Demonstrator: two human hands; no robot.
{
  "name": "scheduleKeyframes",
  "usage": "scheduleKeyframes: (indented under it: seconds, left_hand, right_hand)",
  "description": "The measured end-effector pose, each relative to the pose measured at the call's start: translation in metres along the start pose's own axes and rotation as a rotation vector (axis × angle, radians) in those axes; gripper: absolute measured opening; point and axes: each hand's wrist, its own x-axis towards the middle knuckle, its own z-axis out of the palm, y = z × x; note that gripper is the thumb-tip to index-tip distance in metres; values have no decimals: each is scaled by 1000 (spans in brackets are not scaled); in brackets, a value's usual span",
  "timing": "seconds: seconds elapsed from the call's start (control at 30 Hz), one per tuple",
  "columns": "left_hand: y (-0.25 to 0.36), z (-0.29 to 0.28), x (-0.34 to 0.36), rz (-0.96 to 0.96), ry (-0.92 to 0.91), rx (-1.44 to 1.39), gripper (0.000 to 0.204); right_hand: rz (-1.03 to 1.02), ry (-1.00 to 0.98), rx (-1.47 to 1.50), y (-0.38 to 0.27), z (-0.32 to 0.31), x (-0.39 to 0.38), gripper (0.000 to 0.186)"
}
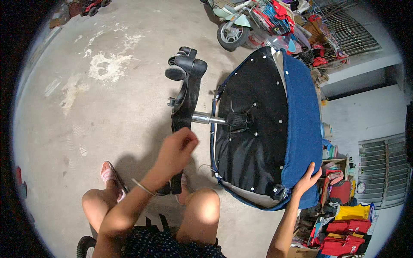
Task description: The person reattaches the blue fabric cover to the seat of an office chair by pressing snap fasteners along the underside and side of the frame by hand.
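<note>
A swivel chair (258,159) lies tipped on its side before me. Its black fabric underside, dotted with pale studs, faces left, and a blue cover (303,116) wraps the seat. A chrome post (201,117) joins the seat to a black base (185,101) with castors (175,72). My left hand (175,148), fingers curled closed, is in front of the lower part of the base; whatever its fingertips hold, if anything, is hidden. At the lower right, my right hand (307,178) grips the edge of the blue-covered seat, thumb and fingers against the cloth.
A pale scooter (232,32) and a heap of toys and baskets stand at the far right. Along the right wall are shelves, folded clothes (344,245) and a clock (361,187). A toy car (92,6) sits at far left. A bicycle-like tyre (85,247) shows bottom left.
</note>
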Motion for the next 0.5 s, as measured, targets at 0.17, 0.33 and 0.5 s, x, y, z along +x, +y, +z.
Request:
scheduleKeyframes:
  seconds: [0.17,0.33,0.5]
  left_hand:
    - [-19,-43,-24,-1,-5,39,10]
    - [2,-67,-36,-18,-384,454,20]
    - [16,-101,-54,14,-363,756,29]
  right_hand:
    - [-14,13,-31,-9,6,-2,57]
    - [-37,-4,-58,-13,2,-2,55]
    - [-23,-11,-101,-2,1,6,62]
